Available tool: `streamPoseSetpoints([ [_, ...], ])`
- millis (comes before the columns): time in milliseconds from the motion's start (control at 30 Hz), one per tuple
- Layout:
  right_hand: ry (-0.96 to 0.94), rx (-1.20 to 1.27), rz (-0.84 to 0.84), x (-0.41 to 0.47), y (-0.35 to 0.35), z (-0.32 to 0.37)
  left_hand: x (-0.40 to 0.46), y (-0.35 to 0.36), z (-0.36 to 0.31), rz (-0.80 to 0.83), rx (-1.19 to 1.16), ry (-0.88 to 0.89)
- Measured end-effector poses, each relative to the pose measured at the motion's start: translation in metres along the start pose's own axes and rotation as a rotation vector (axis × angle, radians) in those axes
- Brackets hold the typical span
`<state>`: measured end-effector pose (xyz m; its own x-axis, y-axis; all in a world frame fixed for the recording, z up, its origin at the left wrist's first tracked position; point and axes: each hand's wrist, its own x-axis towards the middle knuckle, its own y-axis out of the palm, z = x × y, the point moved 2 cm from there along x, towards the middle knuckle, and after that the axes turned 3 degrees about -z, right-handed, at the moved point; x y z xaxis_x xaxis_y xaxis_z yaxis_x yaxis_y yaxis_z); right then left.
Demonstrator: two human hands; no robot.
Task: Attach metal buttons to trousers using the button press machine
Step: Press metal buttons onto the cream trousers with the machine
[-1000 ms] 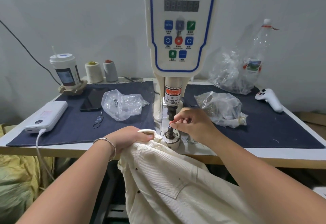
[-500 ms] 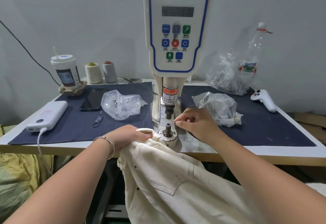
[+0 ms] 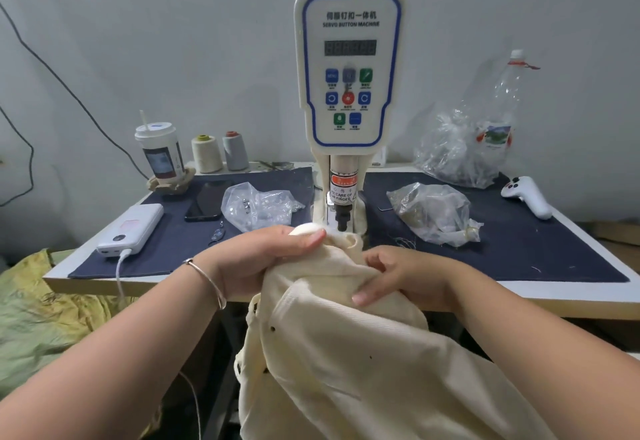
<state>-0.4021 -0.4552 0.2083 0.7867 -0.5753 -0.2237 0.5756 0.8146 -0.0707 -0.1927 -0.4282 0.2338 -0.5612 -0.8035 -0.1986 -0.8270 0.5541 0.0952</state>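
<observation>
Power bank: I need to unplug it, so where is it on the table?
In the head view the power bank lies at the table's front left edge on the dark mat, left of the phone, its white cable hanging over the edge.

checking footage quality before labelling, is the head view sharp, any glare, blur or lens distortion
Head view: even, soft light with faint shadows; the button machine panel text reads clearly but its display is unreadable; mild glare on the plastic bags; wide-angle bending stretches the forearms and curves the wall cable; the hands on the trousers look only slightly soft.
</observation>
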Motion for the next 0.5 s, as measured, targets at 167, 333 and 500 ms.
streamPoseSetpoints([
  [167, 0.038, 0.106, 0.022, -0.013, -0.032, 0.002, -0.006, -0.011, 0.0, 0.05, 0.226, -0.114],
  [333, -0.013, 0.306, -0.009, -0.007, -0.041, -0.005, 0.003, -0.018, 0.018, 0.064, 0.123, -0.093],
  [500, 0.104, 0.304, -0.182, 0.001, -0.051, -0.014, 0.015, -0.026, 0.046, 0.027, -0.067, -0.055],
])
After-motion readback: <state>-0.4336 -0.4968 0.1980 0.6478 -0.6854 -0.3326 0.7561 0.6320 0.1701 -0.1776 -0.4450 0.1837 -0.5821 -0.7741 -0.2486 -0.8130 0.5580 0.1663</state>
